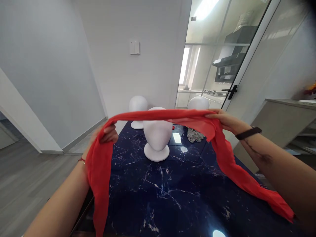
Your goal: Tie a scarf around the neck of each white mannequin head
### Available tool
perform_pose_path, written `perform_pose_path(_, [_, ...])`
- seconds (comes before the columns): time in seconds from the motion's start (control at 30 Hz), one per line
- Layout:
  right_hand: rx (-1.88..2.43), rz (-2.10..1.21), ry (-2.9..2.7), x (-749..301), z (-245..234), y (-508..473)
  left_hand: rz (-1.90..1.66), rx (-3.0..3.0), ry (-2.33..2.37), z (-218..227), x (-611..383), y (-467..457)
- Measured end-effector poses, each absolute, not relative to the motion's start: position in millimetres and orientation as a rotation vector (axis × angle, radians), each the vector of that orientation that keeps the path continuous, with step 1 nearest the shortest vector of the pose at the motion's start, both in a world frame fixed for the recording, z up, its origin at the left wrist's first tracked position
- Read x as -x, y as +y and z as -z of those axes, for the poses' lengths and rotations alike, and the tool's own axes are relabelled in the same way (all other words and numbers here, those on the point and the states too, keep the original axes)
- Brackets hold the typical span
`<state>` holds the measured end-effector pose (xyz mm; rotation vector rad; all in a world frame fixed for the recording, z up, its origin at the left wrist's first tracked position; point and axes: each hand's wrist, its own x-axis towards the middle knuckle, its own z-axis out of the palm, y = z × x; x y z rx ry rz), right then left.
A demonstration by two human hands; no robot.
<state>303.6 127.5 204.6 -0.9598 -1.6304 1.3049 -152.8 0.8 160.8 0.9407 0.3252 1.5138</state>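
A long red scarf (158,115) is stretched level between my two hands, in front of the upper part of a white mannequin head (158,135). My left hand (108,134) grips it at the left, fingers curled round the cloth, and one end hangs down over my wrist. On the other side my right hand (223,119) is closed on the scarf, whose loose end trails down to the lower right. The mannequin head stands upright on its round base. I cannot tell whether the cloth touches it.
The dark blue marbled table (163,194) bears two more white heads, one at the back left (138,104) and one at the back right (198,103), partly hidden. A crumpled grey cloth (195,135) lies near the right one. Behind are a wall and a glass door (212,59).
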Motion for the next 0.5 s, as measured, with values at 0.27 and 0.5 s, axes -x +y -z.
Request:
perform_pose_path(0.27, [0.904,-1.202,-1.2,-185,-216,208,-1.59,-0.539,0.191,-182,128,79])
perform_pose_path(0.5, [1.361,-1.215,-1.213,-172,-130,205,-1.248,-0.299,0.575,-92,106,94])
